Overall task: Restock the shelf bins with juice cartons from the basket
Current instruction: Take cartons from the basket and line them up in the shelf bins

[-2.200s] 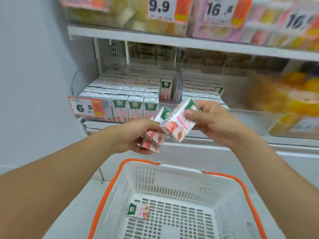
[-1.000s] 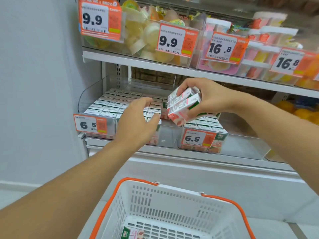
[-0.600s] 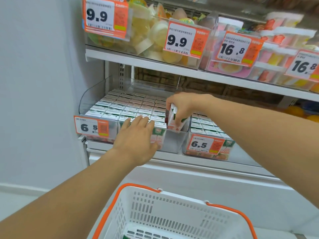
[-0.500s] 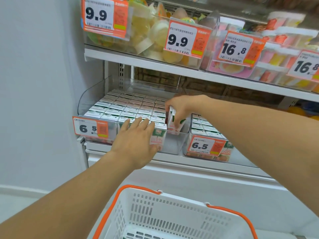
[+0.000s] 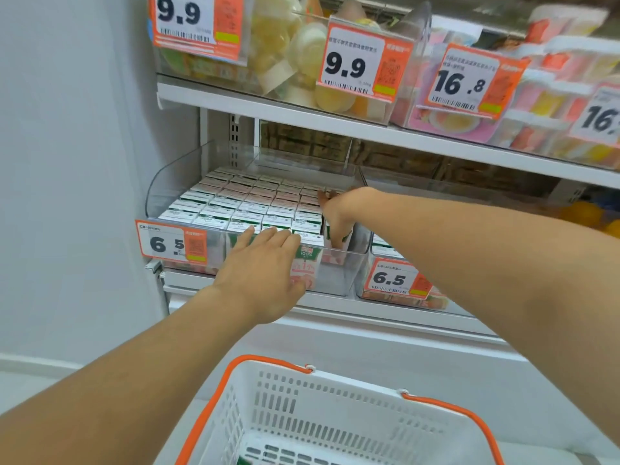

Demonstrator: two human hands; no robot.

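- Head view: a person stands before a shop shelf, both bare arms reaching forward. A clear left bin (image 5: 188,182) at about 10 o'clock from the frame's centre is packed nearly full with small juice cartons (image 5: 255,203) standing upright in rows, tops showing.
- The left hand (image 5: 265,273) lies flat and open, fingers spread, against the bin's front wall and the front row of cartons. It grips nothing; it seems to be steadying the row.
- The right hand (image 5: 339,216) reaches down into the gap at the bin's right end, at about 1 o'clock from the left hand. Its fingers close around one or more held cartons (image 5: 337,236); how many cannot be told.
- A second bin (image 5: 362,290), with a 6.5 price tag (image 5: 394,280), sits just beside at 3 o'clock and also holds cartons.
- The white basket (image 5: 335,414) with orange handles is at 6 o'clock, its floor mostly out of view, so remaining stock cannot be judged.
- Risk, as a judgement: the gap looks tight, so forcing the cartons in could tip neighbours, crush a corner, or jam one crooked.
- If the left hand lifts too soon, the front row may lean forward.
- Withdrawing the right hand carelessly could drag a carton back out.
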